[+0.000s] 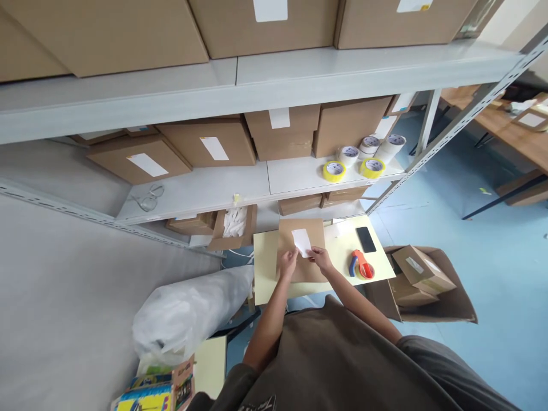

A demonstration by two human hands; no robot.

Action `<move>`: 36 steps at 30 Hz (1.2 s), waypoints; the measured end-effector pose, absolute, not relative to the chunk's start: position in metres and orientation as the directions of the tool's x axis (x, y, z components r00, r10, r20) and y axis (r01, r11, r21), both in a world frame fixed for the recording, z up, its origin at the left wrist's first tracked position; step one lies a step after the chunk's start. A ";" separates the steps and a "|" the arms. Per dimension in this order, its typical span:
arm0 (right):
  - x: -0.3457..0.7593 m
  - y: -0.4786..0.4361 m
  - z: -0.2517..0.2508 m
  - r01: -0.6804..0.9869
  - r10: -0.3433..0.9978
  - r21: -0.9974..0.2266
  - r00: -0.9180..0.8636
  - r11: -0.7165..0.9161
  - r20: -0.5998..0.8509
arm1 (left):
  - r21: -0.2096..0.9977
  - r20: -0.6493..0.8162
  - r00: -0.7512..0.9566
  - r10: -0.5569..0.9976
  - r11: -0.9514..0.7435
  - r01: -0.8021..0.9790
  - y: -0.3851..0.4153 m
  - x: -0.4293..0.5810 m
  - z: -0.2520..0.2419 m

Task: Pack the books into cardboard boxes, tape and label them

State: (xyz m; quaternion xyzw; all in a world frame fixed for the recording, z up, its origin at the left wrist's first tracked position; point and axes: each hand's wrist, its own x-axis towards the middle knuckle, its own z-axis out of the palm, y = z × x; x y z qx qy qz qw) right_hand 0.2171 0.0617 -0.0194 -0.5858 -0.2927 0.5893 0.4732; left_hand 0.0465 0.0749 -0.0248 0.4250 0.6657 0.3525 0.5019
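Note:
A white label (301, 241) is pinched at its near edge by both my hands, over a brown cardboard box (301, 225) on the small pale table (264, 257). My left hand (287, 264) closes on the label's lower left corner. At its lower right corner, the fingers of my right hand (320, 258) are closed too. Whether the label touches the box, I cannot tell. Right of the box lie an orange and blue tape dispenser (363, 264) and a black phone (366, 240).
Shelving (222, 185) with labelled boxes rises beyond the table, with tape rolls (334, 170) and glasses (149, 197) on it. A large open carton (460, 294) holding boxes stands at the right. A plastic-wrapped roll (192, 311) lies at the left.

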 end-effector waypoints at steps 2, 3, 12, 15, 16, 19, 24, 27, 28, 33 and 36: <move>0.218 0.060 -0.022 -0.215 0.900 -0.894 0.108 -0.393 -0.422 | 0.879 -0.412 -0.116 0.904 0.428 0.213 0.071 0.053 -0.021; 0.218 0.059 -0.023 -0.213 0.901 -0.893 0.097 -0.397 -0.424 | 0.868 -0.428 -0.113 0.897 0.442 0.227 0.070 0.055 -0.019; 0.235 0.051 -0.044 -0.028 0.917 -0.919 0.063 -0.393 -0.394 | 0.771 -0.310 -0.216 0.926 0.378 0.512 0.055 0.070 -0.018; 0.241 0.055 -0.045 0.219 0.909 -0.882 0.137 -0.416 -0.394 | 0.707 -0.298 -0.241 0.924 0.383 0.595 0.054 0.072 -0.024; 0.242 0.057 -0.045 0.296 0.908 -0.859 0.153 -0.418 -0.389 | 0.682 -0.305 -0.245 0.920 0.391 0.618 0.055 0.073 -0.026; 0.241 0.061 -0.047 0.443 0.915 -0.801 0.166 -0.403 -0.368 | 0.595 -0.349 -0.242 0.905 0.414 0.689 0.059 0.077 -0.028; 0.224 0.061 -0.056 0.586 0.890 -0.678 0.198 -0.444 -0.411 | 0.349 -0.429 -0.228 0.874 0.393 0.851 0.070 0.083 -0.029; 0.215 0.060 -0.057 0.677 0.872 -0.575 0.223 -0.460 -0.435 | 0.224 -0.437 -0.252 0.863 0.376 0.899 0.075 0.081 -0.028; 0.214 0.060 -0.056 0.701 0.869 -0.546 0.227 -0.459 -0.439 | 0.214 -0.430 -0.253 0.866 0.371 0.904 0.076 0.078 -0.028; 0.214 0.058 -0.048 0.825 0.893 -0.410 0.227 -0.389 -0.390 | 0.344 -0.286 0.031 0.958 0.072 0.936 0.082 0.059 -0.032; 0.212 0.043 -0.055 0.918 0.974 -0.354 0.114 -0.179 -0.197 | 0.395 -0.136 0.288 0.948 -0.214 0.893 0.086 0.052 -0.042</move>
